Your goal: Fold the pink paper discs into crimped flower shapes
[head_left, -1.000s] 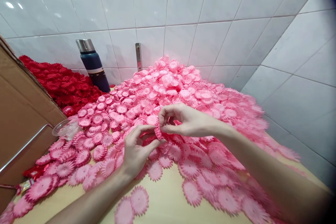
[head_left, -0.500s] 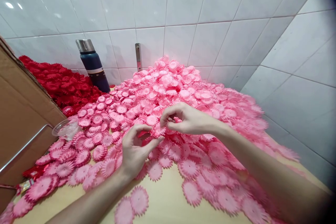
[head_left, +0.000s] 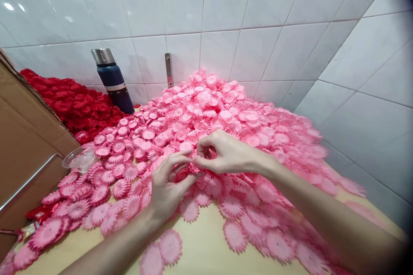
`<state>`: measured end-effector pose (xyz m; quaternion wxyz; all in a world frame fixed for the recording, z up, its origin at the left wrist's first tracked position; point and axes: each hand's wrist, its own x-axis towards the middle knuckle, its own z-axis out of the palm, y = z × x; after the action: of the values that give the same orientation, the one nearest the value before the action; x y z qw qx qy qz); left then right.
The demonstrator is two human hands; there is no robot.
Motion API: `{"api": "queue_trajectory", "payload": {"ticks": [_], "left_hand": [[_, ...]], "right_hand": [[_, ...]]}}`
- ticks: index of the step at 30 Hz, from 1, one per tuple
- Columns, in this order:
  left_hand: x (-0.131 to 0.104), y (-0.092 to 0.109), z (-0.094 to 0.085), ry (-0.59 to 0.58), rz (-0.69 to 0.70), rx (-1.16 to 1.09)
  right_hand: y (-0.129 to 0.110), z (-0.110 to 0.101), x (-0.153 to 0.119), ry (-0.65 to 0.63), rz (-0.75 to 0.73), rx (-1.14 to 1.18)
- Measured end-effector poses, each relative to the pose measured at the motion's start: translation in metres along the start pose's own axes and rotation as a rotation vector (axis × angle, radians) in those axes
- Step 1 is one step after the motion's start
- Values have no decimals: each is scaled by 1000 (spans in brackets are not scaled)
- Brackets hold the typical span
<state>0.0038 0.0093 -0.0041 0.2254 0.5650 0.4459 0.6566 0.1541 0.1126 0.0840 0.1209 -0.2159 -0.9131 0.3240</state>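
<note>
A large heap of pink scalloped flower discs (head_left: 232, 116) spreads over the pale table (head_left: 196, 240). In front of the heap, my left hand (head_left: 171, 180) grips a small pink flower piece (head_left: 194, 166) between thumb and fingers. My right hand (head_left: 222, 152) meets it from the right, thumb and fingertips pinched on the upper edge of the same piece. Both sets of fingertips are close together. Below my hands, two pink discs (head_left: 171, 247) lie near the front of the table.
At the left rear stand a dark blue bottle (head_left: 115, 81) and a pile of red discs (head_left: 74, 101). A cardboard box (head_left: 29, 137) and a clear plastic cup (head_left: 80, 160) are at left. A metal bracket (head_left: 168, 70) is on the tiled wall (head_left: 222, 0).
My right hand has lowered slightly, and its thumb has come left onto the flower piece. The left fingers have closed in a little around it. The view has shifted slightly.
</note>
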Motion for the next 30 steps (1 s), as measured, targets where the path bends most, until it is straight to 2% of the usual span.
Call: {"api": "queue_trajectory", "payload": {"ticks": [7, 16, 21, 26, 28, 30], "left_hand": [[1, 5, 4, 50, -125, -85], [6, 13, 7, 83, -195, -161], [10, 11, 6, 86, -379, -312], [17, 2, 2, 241, -493, -501], [18, 2, 1, 243, -494, -449], [15, 6, 2, 163, -494, -354]], "right_hand": [[-1, 1, 2, -24, 28, 97], [10, -4, 5, -149, 18, 289], [17, -5, 6, -162, 20, 364], [21, -17, 1, -170, 30, 485], [20, -23, -2, -117, 45, 406], [18, -26, -3, -31, 67, 213]]}}
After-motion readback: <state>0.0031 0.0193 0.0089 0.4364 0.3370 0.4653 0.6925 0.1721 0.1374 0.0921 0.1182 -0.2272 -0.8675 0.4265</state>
